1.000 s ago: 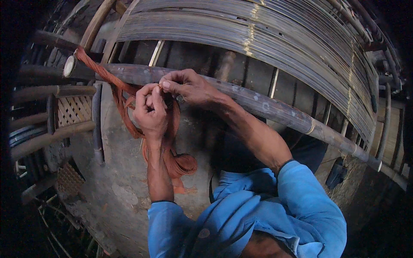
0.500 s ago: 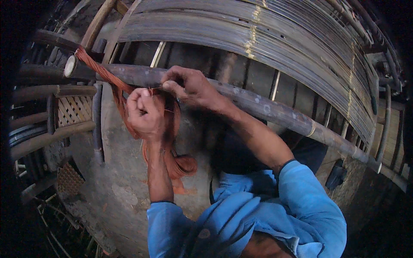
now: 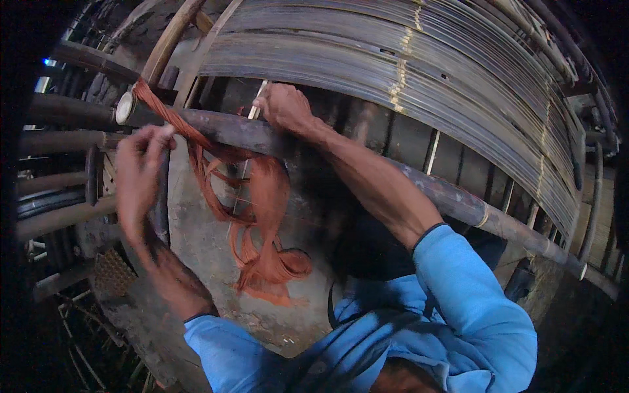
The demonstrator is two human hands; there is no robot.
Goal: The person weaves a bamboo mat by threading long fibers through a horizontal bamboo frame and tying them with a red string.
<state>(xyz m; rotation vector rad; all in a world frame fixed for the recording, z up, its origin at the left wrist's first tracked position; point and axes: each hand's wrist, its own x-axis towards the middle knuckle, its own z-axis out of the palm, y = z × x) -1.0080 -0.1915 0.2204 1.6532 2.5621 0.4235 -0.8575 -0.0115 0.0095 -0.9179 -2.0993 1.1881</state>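
Observation:
A hank of rust-orange strands [image 3: 268, 187] hangs over the left part of a dark bamboo pole [image 3: 229, 129]. Its twisted upper end runs to the pole's cut tip, while loose loops droop to the ground below. To the left of the hank, my left hand [image 3: 141, 167] is raised with thumb and fingertips pinched together close to the twisted part. My right hand [image 3: 286, 108] is curled shut just beyond the pole, near a pale slat [image 3: 257, 101]. Whatever either hand pinches is too fine or hidden to make out.
A wide panel of thin grey bamboo strips [image 3: 314, 52], bound with pale ties, spans the far side. Bamboo rails [image 3: 59, 187] stand at the left, with a woven brown piece [image 3: 114, 274] below them. Rough grey ground [image 3: 203, 249] lies beneath.
My hands have moved apart from where they met in front of the hank. The left went left, the right went up and beyond the pole. The hank's loops now hang in fuller view.

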